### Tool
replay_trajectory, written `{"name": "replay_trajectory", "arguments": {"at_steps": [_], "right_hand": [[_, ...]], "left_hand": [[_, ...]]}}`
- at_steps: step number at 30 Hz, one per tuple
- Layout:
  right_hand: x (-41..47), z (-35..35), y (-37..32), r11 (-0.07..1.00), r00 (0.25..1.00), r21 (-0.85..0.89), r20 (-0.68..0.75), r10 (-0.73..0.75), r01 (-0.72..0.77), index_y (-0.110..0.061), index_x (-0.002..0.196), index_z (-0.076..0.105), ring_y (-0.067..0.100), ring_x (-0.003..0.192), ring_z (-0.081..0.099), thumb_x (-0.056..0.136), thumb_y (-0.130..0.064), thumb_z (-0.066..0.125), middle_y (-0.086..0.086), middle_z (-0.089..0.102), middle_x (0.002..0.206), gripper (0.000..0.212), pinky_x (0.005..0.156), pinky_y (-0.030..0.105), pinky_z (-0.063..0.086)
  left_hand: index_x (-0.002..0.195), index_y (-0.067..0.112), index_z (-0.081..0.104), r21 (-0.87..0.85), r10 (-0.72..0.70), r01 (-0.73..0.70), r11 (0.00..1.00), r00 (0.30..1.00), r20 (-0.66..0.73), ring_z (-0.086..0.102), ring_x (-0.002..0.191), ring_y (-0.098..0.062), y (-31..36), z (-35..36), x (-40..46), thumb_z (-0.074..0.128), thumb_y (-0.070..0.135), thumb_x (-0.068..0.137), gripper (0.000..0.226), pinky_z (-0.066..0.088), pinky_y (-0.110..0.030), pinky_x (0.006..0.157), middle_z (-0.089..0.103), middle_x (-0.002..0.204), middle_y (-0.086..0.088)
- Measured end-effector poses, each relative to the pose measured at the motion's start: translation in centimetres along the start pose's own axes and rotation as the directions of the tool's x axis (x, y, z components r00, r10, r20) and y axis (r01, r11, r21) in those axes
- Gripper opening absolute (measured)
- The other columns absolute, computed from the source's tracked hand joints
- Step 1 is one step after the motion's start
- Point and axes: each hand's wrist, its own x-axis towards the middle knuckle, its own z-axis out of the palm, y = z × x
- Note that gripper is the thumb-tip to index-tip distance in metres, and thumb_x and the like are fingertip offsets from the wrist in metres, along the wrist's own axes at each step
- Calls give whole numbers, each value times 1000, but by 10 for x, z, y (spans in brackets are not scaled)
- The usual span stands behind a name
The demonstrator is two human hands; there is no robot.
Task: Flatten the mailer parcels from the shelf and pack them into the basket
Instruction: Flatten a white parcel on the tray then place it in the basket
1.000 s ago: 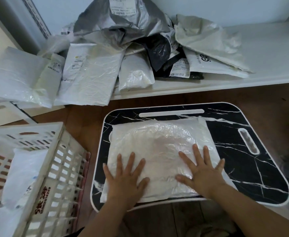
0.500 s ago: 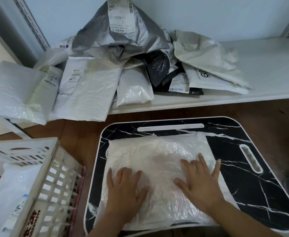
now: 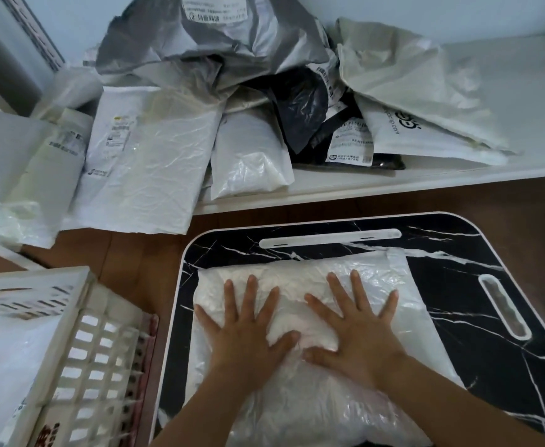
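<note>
While both your hands lay flat on the white parcel (image 3: 297, 375), your left hand (image 3: 248, 340) and your right hand (image 3: 358, 337) had the fingers spread and straight, pressing down and gripping nothing. The parcel lay on the black marble-pattern tray (image 3: 464, 317), directly under your palms, with its long side running left to right across the tray. The basket (image 3: 97, 350) stood to the left, just beside the tray's left edge, so your left hand was the nearer one to it, and I judge the parcel would have to travel leftward over that edge. One white parcel already lay inside the basket, but open room showed above it. The parcel's near edge reached the tray's front rim. The other parcels (image 3: 155, 162) waited on the white shelf (image 3: 506, 101) behind the tray, well apart from your hands.
</note>
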Motion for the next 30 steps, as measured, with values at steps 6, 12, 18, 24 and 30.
{"name": "replay_trajectory", "arguments": {"at_steps": [6, 12, 18, 24, 30], "right_hand": [[0, 3, -1, 997, 998, 58, 39, 41, -43, -46, 146, 27, 37, 145, 12, 72, -94, 22, 5, 22, 159, 89, 92, 81, 14], [-11, -19, 25, 746, 864, 572, -120, 489, -343, -34, 152, -7, 26, 148, -7, 81, -80, 30, 1, -13, 160, 93, 116, 52, 1], [-29, -45, 73, 163, 607, 844, 220, 764, -510, -1, 141, 41, 41, 115, 54, 80, -19, 75, 21, 57, 126, 72, 98, 46, 45], [-48, -110, 76, 3, 766, 986, 130, 630, -169, 4, 85, 64, 29, 67, 61, 81, 11, 61, 23, 65, 86, 9, 64, 37, 52], [-85, -174, 94, 165, 689, 953, -299, 660, 255, -13, 74, 68, 8, 64, 64, 74, 9, 73, -4, 69, 69, 23, 62, 19, 53]], "left_hand": [[137, 50, -32, -21, 10, -9, 1000, 1000, 18, -42, 134, -30, -2, -2, 2, -7, 88, 71, 80, -16, -76, 97, -44, 147, 9], [150, 44, 1, -263, -259, 237, 935, 965, -50, -16, 146, -30, -20, -18, -7, 38, 71, 84, 80, -1, -62, 112, -17, 160, 1], [131, 3, 52, -875, -624, 398, 276, 766, 151, 60, 90, -31, -54, -47, -22, 68, 14, 85, 50, 51, -36, 80, 62, 111, -17], [86, 6, 67, -980, -566, 190, 52, 814, 128, 64, 77, -32, -56, -104, -48, 59, -1, 82, 12, 55, -45, 75, 68, 89, -19], [75, 21, 67, -961, -514, -125, 245, 824, -238, 64, 77, -21, -64, -167, -86, 68, 0, 80, 21, 52, -34, 74, 70, 84, -6]]}}
